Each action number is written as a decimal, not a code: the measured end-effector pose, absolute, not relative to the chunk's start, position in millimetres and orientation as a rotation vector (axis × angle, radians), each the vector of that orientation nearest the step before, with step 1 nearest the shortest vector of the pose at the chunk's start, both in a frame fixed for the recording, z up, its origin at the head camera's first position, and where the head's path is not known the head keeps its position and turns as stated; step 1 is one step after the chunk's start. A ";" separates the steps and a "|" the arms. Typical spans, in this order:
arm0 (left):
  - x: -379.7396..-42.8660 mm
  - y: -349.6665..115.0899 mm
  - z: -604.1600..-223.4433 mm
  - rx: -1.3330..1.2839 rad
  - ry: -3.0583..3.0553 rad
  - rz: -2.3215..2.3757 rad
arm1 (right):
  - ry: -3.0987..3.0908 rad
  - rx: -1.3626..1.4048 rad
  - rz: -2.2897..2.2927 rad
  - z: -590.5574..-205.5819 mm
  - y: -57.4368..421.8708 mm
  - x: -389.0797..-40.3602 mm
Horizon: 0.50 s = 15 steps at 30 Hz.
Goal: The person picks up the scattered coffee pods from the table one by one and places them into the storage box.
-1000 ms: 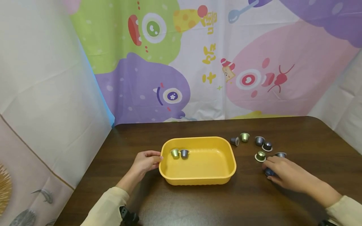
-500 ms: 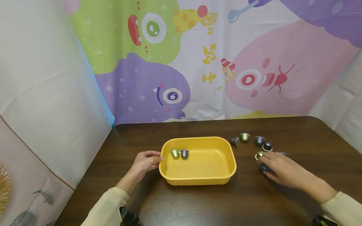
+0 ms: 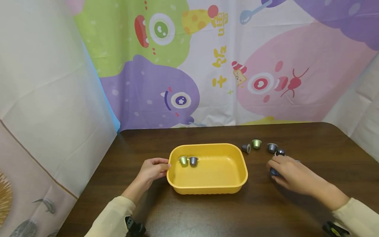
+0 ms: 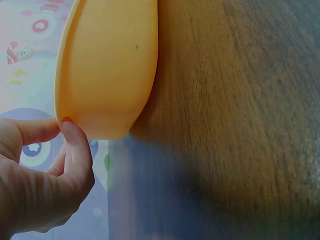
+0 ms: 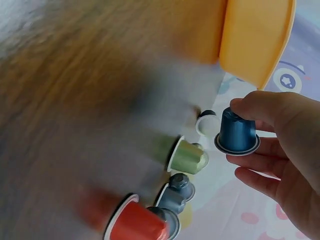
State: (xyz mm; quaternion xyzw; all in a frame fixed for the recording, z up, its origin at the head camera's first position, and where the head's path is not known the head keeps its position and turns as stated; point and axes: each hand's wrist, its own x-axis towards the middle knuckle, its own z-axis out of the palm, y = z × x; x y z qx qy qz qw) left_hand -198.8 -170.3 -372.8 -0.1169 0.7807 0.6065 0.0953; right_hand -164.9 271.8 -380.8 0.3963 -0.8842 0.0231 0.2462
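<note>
Table (image 3: 189, 214): dk brown wood-grain top, far R corner rounded, pale sheen twd near edge. Yellow tray (image 3: 207, 190) on it, closer to L edge than R, long sides approx. parallel to far edge. Btwn tray & R edge, nearest far edge: lt green capsule (image 3: 256, 144), rim up. Dk grey capsule (image 3: 245, 148) on its side, just beside tray. Further twd R edge: grey-blue capsule (image 3: 271, 148), rim up, w/ near-black capsule (image 3: 280, 152) next to it. Closer to near edge, per R wrist view: bigger-looking green capsule (image 5: 188, 157) & red capsule (image 5: 141, 221), both rim down, reflecting faintly in the top.
</note>
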 end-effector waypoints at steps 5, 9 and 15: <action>-199.2 -170.2 -372.9 -0.348 2.309 1.800 | -2.369 1.103 0.092 -377.3 269.5 -169.8; -199.0 -170.3 -372.9 -0.352 2.304 1.805 | -2.343 1.107 0.101 -373.9 267.0 -173.1; -199.1 -170.8 -373.3 -0.346 2.295 1.820 | -2.344 1.107 0.112 -368.9 263.9 -175.3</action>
